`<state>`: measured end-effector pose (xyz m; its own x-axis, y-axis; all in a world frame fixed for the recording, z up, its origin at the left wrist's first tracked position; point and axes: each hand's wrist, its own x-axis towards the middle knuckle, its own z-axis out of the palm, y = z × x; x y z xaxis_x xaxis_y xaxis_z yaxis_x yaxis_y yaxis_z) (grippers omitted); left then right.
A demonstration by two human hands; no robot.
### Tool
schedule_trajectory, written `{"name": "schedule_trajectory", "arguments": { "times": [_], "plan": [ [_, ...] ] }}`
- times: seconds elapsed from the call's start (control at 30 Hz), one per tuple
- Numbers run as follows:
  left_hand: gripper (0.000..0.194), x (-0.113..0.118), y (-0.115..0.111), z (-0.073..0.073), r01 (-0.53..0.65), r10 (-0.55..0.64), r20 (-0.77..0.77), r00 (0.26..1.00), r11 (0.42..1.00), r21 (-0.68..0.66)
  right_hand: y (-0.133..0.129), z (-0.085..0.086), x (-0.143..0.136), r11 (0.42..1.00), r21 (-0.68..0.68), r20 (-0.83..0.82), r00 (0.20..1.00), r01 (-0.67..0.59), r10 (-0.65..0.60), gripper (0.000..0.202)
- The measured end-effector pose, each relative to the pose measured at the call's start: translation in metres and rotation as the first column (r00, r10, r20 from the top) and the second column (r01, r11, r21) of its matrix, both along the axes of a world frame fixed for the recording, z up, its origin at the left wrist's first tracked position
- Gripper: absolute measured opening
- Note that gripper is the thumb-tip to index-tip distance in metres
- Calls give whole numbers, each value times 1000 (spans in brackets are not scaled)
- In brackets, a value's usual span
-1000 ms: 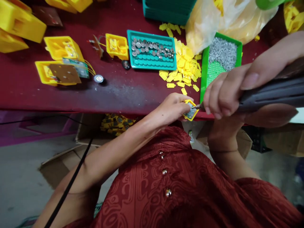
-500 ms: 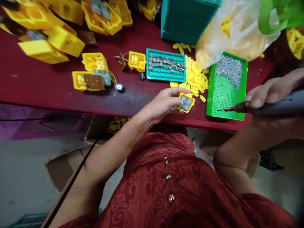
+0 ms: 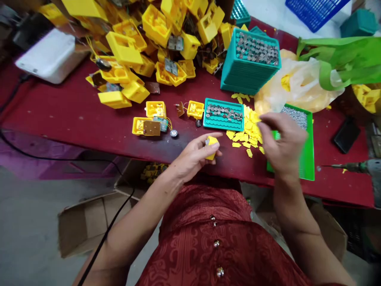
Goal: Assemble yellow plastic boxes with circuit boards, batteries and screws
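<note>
My left hand (image 3: 198,155) is closed around a small yellow plastic case (image 3: 212,147), held above the table's front edge. The case is now turned so that a plain yellow side shows. Over the heap of small yellow plastic covers (image 3: 251,129) is my right hand (image 3: 282,137), its thumb and fingers pinched. A bit of yellow, seemingly one such cover, shows at the fingertips, slightly blurred. An electric screwdriver (image 3: 361,167) lies at the table's right end, its bit pointing left. Partly behind the right hand stands a green basket (image 3: 309,155) with many screws (image 3: 296,117).
A teal tray (image 3: 223,124) of button cells lies left of the covers, below a tall stack of teal trays (image 3: 242,75). Opened yellow cases (image 3: 143,126) with circuit boards and wires lie left. More yellow cases (image 3: 127,47) are piled behind. A black cable (image 3: 74,159) hangs along the front.
My right hand has let go of the screwdriver and moved left to the yellow covers. The left hand has turned the case over. The view has shifted, showing more of the table's back.
</note>
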<state>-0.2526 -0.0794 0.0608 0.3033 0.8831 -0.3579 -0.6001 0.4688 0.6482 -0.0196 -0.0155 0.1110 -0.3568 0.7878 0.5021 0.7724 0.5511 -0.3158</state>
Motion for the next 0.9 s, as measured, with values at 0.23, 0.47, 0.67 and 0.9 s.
{"name": "schedule_trajectory", "arguments": {
  "times": [0.23, 0.47, 0.67, 0.9],
  "plan": [
    [53, -8, -1, -14, -160, 160, -3, 987, 987, 2, 57, -57, -41, 987, -153, 329, 944, 45, 9, 21],
    [33, -10, 6, -21, -180, 180, 20, 983, 984, -16, 59, -57, -38, 975, -205, 255, 967, 83, -29, 6],
    [28, -6, 8, -23, -167, 168, 26, 985, 985, -35, 70, -34, -15, 951, -228, 64, 978, 208, -199, 16],
    [29, -7, 7, -24, -176, 178, 26, 984, 983, -59, 61, -36, -21, 895, -246, 318, 903, 372, -287, 20]
  ]
}}
